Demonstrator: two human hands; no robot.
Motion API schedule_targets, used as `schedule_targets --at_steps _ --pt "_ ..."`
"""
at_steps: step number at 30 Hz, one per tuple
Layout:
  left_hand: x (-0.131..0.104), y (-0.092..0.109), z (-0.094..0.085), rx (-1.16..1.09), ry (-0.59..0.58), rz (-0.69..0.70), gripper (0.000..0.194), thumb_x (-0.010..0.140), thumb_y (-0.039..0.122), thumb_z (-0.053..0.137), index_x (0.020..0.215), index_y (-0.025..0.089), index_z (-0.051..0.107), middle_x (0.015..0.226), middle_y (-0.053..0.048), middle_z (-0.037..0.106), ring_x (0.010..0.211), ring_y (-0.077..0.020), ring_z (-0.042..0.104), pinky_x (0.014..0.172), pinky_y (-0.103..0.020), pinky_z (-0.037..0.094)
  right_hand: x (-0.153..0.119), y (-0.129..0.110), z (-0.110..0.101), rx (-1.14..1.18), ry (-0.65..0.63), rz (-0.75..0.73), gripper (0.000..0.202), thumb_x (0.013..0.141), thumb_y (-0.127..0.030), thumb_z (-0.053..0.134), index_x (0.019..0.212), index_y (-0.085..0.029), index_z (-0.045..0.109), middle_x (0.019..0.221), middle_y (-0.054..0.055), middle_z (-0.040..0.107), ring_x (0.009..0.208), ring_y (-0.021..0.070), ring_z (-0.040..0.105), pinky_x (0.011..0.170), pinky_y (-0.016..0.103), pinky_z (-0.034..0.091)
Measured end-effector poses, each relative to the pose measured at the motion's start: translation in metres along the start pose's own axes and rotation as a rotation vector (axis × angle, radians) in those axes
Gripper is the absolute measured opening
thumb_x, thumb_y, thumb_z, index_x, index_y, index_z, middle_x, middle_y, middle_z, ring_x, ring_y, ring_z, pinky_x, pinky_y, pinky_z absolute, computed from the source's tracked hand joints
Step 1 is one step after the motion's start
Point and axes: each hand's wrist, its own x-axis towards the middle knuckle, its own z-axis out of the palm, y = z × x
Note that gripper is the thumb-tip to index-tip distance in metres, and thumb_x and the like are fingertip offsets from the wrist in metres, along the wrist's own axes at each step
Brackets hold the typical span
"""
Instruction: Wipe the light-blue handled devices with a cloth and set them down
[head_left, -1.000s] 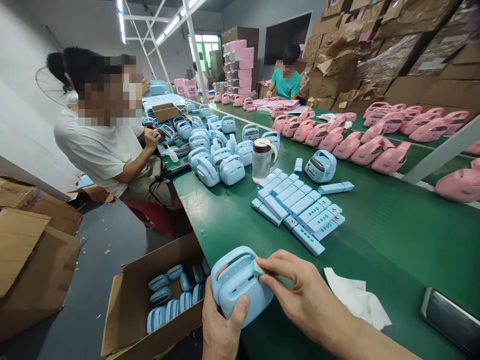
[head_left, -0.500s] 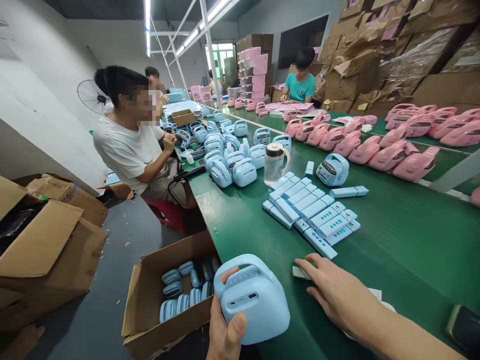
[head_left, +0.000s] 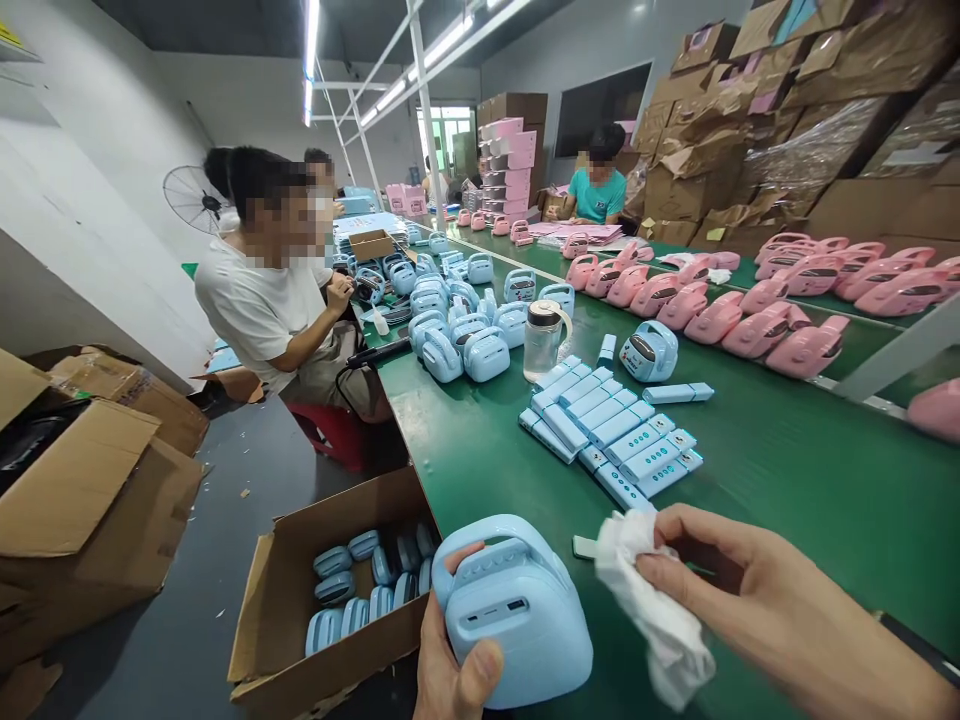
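Note:
A light-blue portable speaker (head_left: 525,630) with a carrying handle is gripped in my left hand (head_left: 459,665), its ported face turned up toward me. My left thumb presses that face and the fingers go behind the handle. My right hand (head_left: 720,570) pinches a crumpled white cloth (head_left: 652,610), perhaps tissue, over the green table (head_left: 810,480). Partly covered by the cloth, a small pale flat piece (head_left: 584,547) lies on the table. Beyond it rest several light-blue stick-shaped devices (head_left: 615,410) in a slanted stack.
An open carton (head_left: 255,610) with several blue speakers stands below the table's left edge. Farther back are a lidded water jug (head_left: 541,340), a cluster of blue speakers (head_left: 442,340) and rows of pink speakers (head_left: 720,315). A seated person (head_left: 255,300) works at the left.
My right hand has picked up the white cloth from the table and lifted it toward the speaker. My left hand keeps hold of the speaker; the view has shifted slightly.

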Motion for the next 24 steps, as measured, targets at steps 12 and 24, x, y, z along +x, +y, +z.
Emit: schedule_targets --at_steps 12,24 --pt "-0.009 0.002 0.019 -0.009 -0.032 0.04 0.095 0.056 0.081 0.083 0.13 0.024 0.065 0.122 -0.012 0.077 0.11 -0.0403 0.073 0.091 -0.043 0.06 -0.015 -0.013 0.026 0.198 0.155 0.037 0.046 0.095 -0.065 0.062 0.087 -0.02 0.069 0.066 -0.006 0.045 0.06 0.0122 0.035 0.052 0.024 0.03" --pt "-0.016 0.014 0.031 -0.204 -0.192 0.078 0.078 0.065 0.065 0.088 0.13 0.028 0.066 0.115 -0.006 0.081 0.097 -0.0315 0.077 0.085 -0.037 0.061 -0.016 0.01 -0.007 -0.018 0.15 0.082 0.037 0.099 -0.061 0.052 0.109 -0.027 0.062 0.075 -0.005 0.058 0.065 0.0155 0.046 0.057 0.027 0.035"
